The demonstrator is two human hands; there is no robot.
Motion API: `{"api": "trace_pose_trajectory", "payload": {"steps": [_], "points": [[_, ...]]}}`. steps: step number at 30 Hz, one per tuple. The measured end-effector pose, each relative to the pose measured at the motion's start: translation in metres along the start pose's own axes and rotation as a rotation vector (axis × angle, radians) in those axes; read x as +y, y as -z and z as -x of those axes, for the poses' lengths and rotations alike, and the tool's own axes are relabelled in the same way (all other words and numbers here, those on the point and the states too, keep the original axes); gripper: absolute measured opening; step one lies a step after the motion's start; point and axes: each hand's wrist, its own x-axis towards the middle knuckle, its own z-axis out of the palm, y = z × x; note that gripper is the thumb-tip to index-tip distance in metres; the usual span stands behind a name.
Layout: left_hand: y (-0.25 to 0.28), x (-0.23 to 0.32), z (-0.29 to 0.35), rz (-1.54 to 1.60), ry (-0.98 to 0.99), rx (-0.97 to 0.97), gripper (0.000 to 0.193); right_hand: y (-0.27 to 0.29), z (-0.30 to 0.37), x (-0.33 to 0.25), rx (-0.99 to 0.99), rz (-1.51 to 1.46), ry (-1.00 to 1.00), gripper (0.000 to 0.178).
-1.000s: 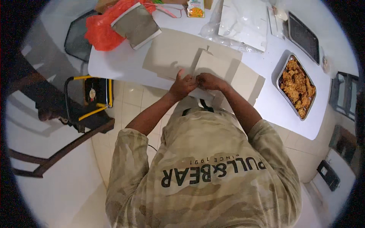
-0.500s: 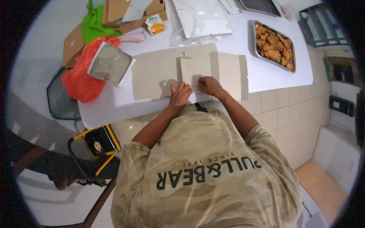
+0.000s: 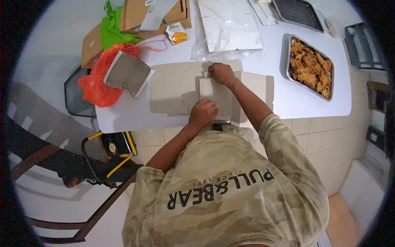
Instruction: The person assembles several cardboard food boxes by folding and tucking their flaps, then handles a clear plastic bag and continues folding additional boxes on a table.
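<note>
At the near edge of the flat cardboard (image 3: 170,84), which lies on the white tabletop (image 3: 312,108), the left hand (image 3: 203,113) rests with fingers curled by the near left corner of a pale panel (image 3: 219,92); whether its grip pinches anything cannot be told. At the cardboard's far edge, the right hand (image 3: 222,74) is likewise curled, fingertips hidden, its grip equally uncertain. Half a second earlier it lay beside the left hand; its shift suggests that work has passed along the panel to the far end. Left of the cardboard, a grey-and-white piece (image 3: 129,74) leans over a red bag (image 3: 92,88); right of it stands a metal tray (image 3: 289,57) of browned food (image 3: 310,68). Beyond the cardboard lie white sheets (image 3: 230,29) with clear plastic, a food packet (image 3: 177,33) and a brown box (image 3: 131,18).
</note>
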Motion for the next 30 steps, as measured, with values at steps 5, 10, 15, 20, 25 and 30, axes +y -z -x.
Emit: {"api": "trace_pose_trajectory", "payload": {"steps": [5, 10, 15, 20, 25, 30], "points": [[-0.013, -0.017, -0.063, 1.828, 1.23, 0.435, 0.031, 0.013, 0.012, -0.004, 0.01, -0.165, 0.088, 0.009], [-0.037, -0.007, -0.072, 1.737, 1.211, 0.675, 0.027, 0.024, 0.032, -0.004, -0.001, -0.16, 0.109, 0.006], [-0.025, 0.02, -0.082, 1.345, 1.192, 0.671, 0.025, 0.02, 0.022, 0.012, 0.024, -0.523, -0.11, 0.011], [-0.013, -0.005, -0.101, 0.843, 0.704, 0.765, 0.021, 0.044, -0.003, 0.015, 0.022, -0.834, -0.324, 0.027], [0.027, -0.013, -0.125, 0.772, 0.572, 1.018, 0.01, 0.093, -0.032, -0.005, 0.125, -0.888, -0.279, 0.023], [0.106, -0.016, -0.14, 0.666, 0.417, 1.013, 0.014, 0.127, -0.051, -0.032, 0.295, -1.03, -0.14, 0.019]]}}
